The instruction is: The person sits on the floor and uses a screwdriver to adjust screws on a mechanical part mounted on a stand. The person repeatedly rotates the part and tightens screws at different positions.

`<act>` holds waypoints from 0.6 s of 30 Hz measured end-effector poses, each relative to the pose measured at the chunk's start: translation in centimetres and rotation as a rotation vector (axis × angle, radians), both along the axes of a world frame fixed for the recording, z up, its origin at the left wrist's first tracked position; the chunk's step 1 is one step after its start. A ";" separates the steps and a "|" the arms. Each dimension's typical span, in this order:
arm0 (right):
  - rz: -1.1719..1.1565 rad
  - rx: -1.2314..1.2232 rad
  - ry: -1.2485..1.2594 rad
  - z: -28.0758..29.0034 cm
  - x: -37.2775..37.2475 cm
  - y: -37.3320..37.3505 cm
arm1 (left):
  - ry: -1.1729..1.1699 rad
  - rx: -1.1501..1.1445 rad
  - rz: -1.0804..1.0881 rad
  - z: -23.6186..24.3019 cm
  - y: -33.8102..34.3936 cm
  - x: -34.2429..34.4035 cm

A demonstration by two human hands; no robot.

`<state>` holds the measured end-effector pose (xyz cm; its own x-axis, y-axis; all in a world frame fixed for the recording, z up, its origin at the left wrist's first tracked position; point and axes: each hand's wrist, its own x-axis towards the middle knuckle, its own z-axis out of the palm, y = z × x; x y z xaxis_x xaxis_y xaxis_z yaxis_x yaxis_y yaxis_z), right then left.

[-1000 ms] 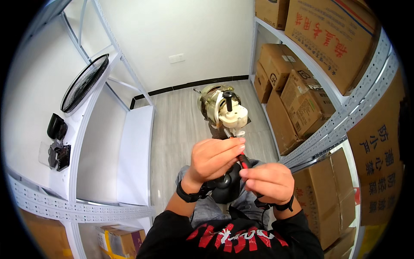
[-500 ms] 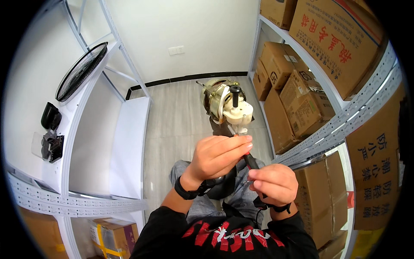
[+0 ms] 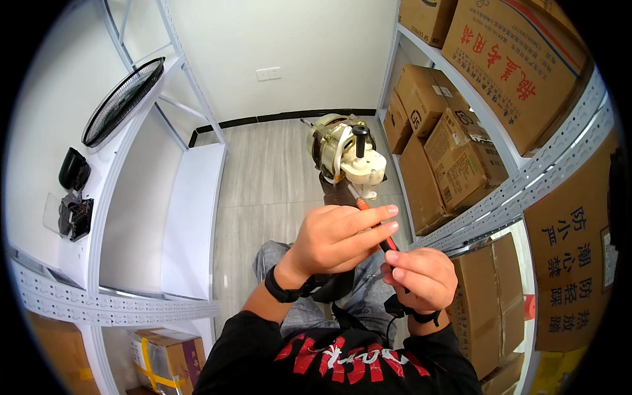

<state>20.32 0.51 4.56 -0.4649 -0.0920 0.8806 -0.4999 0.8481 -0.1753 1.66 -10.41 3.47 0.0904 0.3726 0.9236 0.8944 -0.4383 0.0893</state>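
My left hand [image 3: 332,238] is closed on the upper part of a screwdriver [image 3: 386,243] with a red-and-black handle. My right hand [image 3: 421,280] pinches the lower end of that handle. The metal shaft points up and away to the underside of a cream plastic gearbox [image 3: 365,168], where I cannot tell whether its tip touches. The gearbox has an upright black knob [image 3: 360,141] and is joined to a metal fan motor [image 3: 322,141], held up on a dark column that is mostly hidden behind my hands.
White metal shelves [image 3: 187,224] line the left, holding a black fan guard [image 3: 122,102] and small dark parts [image 3: 76,214]. Shelves on the right hold cardboard boxes [image 3: 461,161]; a flattened carton [image 3: 569,191] stands near me. Grey tiled floor [image 3: 257,171] lies behind the motor.
Both hands and the screwdriver have moved to the right, with the fingers still round the tool. The motor sits a little higher in the picture as the view shifts.
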 end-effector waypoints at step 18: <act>-0.084 -0.053 0.095 -1.3 -0.7 -0.8 | -0.060 0.094 -0.008 -0.8 0.1 0.2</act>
<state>19.63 -0.26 3.28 -0.3837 -0.0080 0.9234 -0.4440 0.8784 -0.1768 1.89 -10.29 2.64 0.0362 0.2839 0.9582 0.8851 -0.4543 0.1011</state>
